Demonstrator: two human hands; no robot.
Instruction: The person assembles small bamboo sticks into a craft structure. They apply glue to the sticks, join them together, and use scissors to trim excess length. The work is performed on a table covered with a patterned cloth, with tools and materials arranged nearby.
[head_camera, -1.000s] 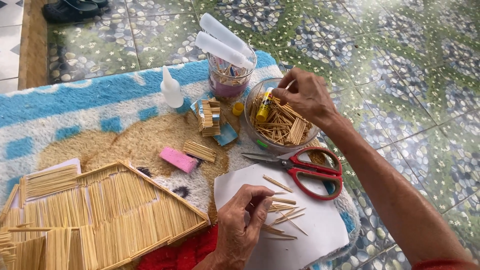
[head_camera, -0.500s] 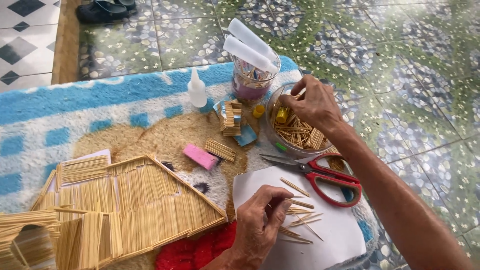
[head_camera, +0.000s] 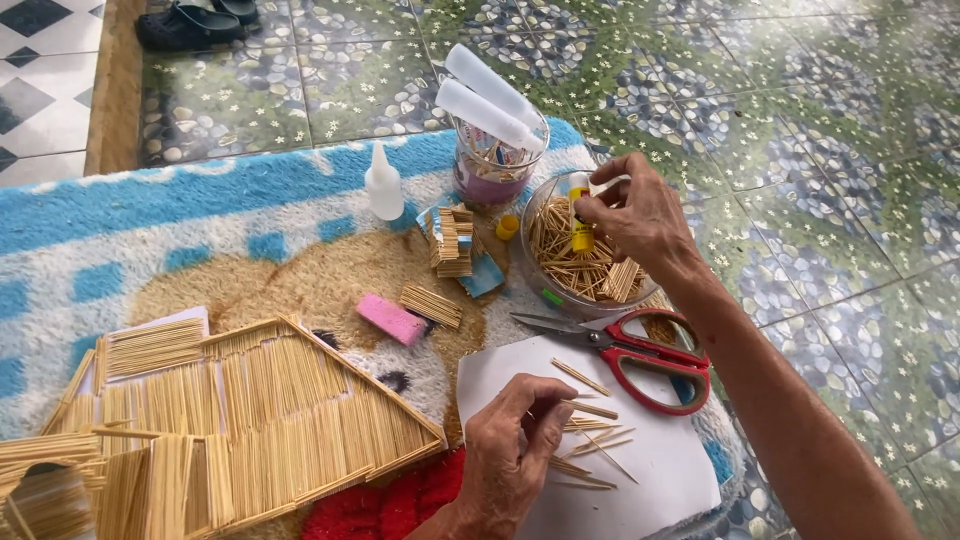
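Right hand (head_camera: 640, 215) is extended over the clear round plastic bowl of thin wooden sticks (head_camera: 575, 262), wrist bent, thumb and forefinger pinched narrow on a small pale stick-like piece; can't tell exactly what it is. A small yellow glue tube (head_camera: 582, 236) stands upright inside the bowl, just beside the fingertips. Left hand (head_camera: 515, 450) rests palm-down on the white paper sheet (head_camera: 650, 470), fingers curled in and pressing on a few loose wooden sticks (head_camera: 590, 440) scattered there; whether it grips one is hidden. Red-handled scissors (head_camera: 625, 350) lie shut on the sheet's top edge, between bowl and left hand. Left of the sheet: a flat panel of glued wooden sticks with a peaked top (head_camera: 270, 410), pale tan, lying on the blue-white-brown fuzzy rug (head_camera: 200, 210). Pink rectangular eraser-like block (head_camera: 390, 318) and a short bundle of cut sticks (head_camera: 432, 305) sit near the rug's middle. Behind them: a small white dropper bottle (head_camera: 383, 183), upright; a clear jar with two white tubes sticking out tilted (head_camera: 492, 130), pinkish at the base; a yellow cap (head_camera: 507, 227) between jar and bowl.
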